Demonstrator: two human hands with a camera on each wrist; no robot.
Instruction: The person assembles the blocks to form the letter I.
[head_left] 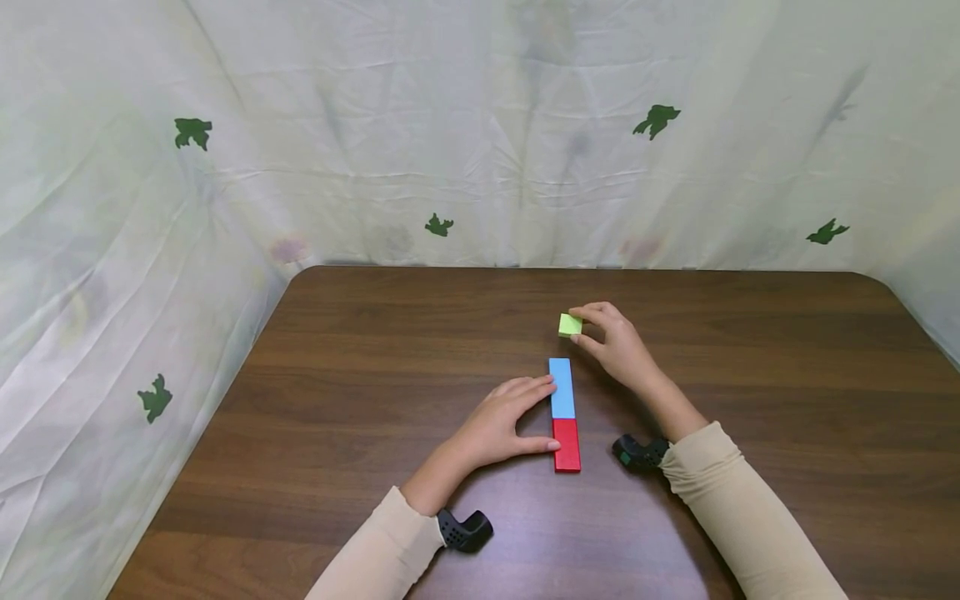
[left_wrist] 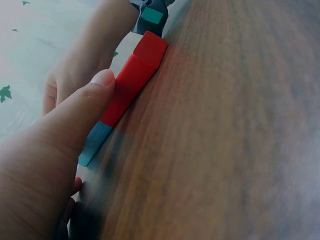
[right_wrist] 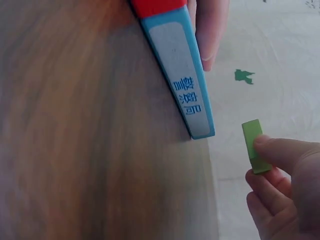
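A blue block (head_left: 562, 390) and a red block (head_left: 567, 450) lie end to end on the table in one straight row. My left hand (head_left: 498, 421) is at their left side, fingertips at the blue block and thumb tip at the red one, fingers fairly straight. In the left wrist view the thumb (left_wrist: 95, 97) rests against the red block's side. My right hand (head_left: 618, 342) pinches a small light-green block (head_left: 568, 325) between thumb and fingers, beyond the far end of the blue block. The right wrist view shows a pale label (right_wrist: 180, 70) with blue characters along the blue block.
The brown wooden table (head_left: 360, 367) reaches back to a pale cloth curtain (head_left: 375, 125) with green bird-like shapes. Black wrist devices sit on both wrists, the left one (head_left: 467, 532) and the right one (head_left: 639, 452), close over the table.
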